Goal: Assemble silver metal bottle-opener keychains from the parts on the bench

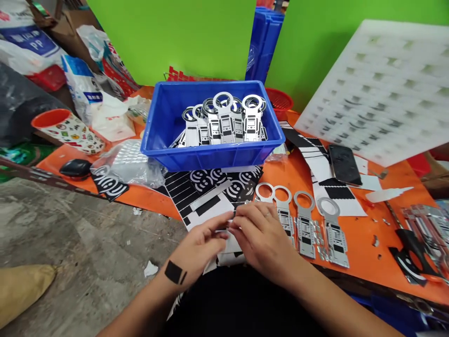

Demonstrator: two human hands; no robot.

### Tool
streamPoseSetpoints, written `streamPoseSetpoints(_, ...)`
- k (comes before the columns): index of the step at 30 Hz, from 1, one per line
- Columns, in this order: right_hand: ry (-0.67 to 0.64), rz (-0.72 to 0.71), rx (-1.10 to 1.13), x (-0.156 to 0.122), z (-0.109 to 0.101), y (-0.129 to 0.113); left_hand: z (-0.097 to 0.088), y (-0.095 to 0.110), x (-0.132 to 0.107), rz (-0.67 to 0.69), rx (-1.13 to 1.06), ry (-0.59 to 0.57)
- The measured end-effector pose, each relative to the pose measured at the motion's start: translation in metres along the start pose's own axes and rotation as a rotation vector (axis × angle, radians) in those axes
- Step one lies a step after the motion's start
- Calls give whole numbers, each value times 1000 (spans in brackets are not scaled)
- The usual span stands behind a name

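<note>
The work in hand is at the near edge of the orange tabletop (pixel 365 248), where the left hand (pixel 198 250) and right hand (pixel 263 238) meet above a white sheet (pixel 230 245). Fingers of both hands are bent inward, tips close together. Whether they grasp a piece cannot be told; the fingers obscure that spot. A black patch (pixel 173 271) and a narrow black strip adhere to the left wrist.

Just right of the right hand, four ring-topped metal plates (pixel 306 229) stand in a row, lying flat; the forearm and hand partly cover the nearer ones. Beyond the hands are black-and-white sticker sheets (pixel 182 192), partly under a blue plastic bin (pixel 210 161) that contains more such plates (pixel 224 119), with black parts applied.

Further right: a smartphone (pixel 344 164) lying on white sheets, a white nozzle (pixel 389 194), and a slotted white foam slab (pixel 386 79) leaning at a tilt. Left of the bin: a clear plastic bag (pixel 136 164), a black computer mouse (pixel 75 168) and an orange-lined patterned cup (pixel 75 133), tipped over. A green panel (pixel 175 37) stands behind.
</note>
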State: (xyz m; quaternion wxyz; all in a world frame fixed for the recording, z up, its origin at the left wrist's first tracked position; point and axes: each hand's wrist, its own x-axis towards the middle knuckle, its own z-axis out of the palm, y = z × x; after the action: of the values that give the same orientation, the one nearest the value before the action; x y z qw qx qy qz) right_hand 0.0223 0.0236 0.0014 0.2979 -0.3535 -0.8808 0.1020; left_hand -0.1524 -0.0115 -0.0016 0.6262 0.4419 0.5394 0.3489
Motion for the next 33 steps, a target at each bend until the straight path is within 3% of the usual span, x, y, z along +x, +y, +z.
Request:
streamPoseSetpoints(3,-62,222,85,14,18,-1,-17,-7,-2,65,0,285)
streamPoseSetpoints(5,-180,354,64,22,30,0,-26,-14,-2,137,175,359)
streamPoseSetpoints(8,-301,396,-88,31,43,3,-31,-25,-1,314,494,331)
streamPoseSetpoints(12,-301,396,-179,34,48,5,-29,-34,3,556,771,242)
streamPoseSetpoints(18,-187,468,-156,35,45,6,-36,-35,13,602,956,147)
streamPoseSetpoints(23,-60,421,26,18,15,17,-41,-32,16,522,877,212)
streamPoseSetpoints(25,-7,451,78,1,-9,33,-35,-25,12,398,815,276)
streamPoseSetpoints(29,99,735,-63,-52,-62,90,-10,-5,5,129,644,322)
streamPoseSetpoints(31,132,893,-226,-81,-83,123,6,5,7,66,498,280)
streamPoseSetpoints(33,163,951,-288,-106,-95,149,24,14,16,42,307,191)
